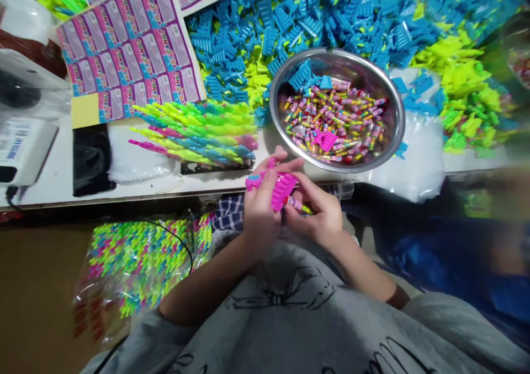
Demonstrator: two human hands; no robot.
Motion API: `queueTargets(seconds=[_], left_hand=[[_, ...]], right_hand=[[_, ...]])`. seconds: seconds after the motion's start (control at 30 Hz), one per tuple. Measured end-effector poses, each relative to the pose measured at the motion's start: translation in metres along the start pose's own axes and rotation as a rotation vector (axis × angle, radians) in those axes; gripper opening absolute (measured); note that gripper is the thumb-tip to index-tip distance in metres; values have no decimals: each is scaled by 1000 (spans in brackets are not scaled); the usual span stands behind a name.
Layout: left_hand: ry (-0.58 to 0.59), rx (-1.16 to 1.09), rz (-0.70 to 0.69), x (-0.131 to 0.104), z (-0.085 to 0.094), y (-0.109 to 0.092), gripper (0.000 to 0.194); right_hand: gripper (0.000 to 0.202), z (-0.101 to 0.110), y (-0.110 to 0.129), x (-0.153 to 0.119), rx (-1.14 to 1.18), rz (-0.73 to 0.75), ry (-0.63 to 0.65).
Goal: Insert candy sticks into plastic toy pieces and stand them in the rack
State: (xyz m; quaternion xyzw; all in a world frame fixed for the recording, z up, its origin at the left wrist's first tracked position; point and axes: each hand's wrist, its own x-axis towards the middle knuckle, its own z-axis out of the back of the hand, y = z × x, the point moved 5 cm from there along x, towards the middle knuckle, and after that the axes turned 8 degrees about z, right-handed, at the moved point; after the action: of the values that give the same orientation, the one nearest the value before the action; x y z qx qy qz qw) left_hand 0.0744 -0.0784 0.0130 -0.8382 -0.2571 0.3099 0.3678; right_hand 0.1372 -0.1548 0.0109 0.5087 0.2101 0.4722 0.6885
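Note:
My left hand (261, 211) is closed around a bright pink plastic toy piece (284, 189) with ridged slats. A small blue bit (252, 180) shows at the toy's left end. In the fingers of my right hand (321, 211) is a small candy tube (298, 204) with a pink label and a yellow end, held against the toy's right side. Both hands are in front of the table edge, just below a steel bowl (399, 126). Inside it lie many similar candy tubes (343, 106), a pink toy piece (325, 140) and some blue ones (302, 76).
Blue toy pieces (290, 21) heap across the back, with yellow-green ones (464, 76) at right. Colourful twisted sticks (199, 131) lie left of the bowl, near printed label sheets (132, 48). Clear plastic bags (418, 153) overhang the edge. A bag of sticks (141, 258) sits below.

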Motion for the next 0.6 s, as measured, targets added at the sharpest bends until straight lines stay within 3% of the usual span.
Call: queueTargets(seconds=[0.23,0.37,0.6], left_hand=[[-29,-6,-91,0,2,4,28],[-25,-40,-126,0,3,5,25],[-11,-226,-60,-1,-2,11,21]], right_hand=[[52,-1,4,-3,-220,126,-124],[51,-1,6,-6,-213,146,-135],[49,-2,11,-11,-159,93,-167]])
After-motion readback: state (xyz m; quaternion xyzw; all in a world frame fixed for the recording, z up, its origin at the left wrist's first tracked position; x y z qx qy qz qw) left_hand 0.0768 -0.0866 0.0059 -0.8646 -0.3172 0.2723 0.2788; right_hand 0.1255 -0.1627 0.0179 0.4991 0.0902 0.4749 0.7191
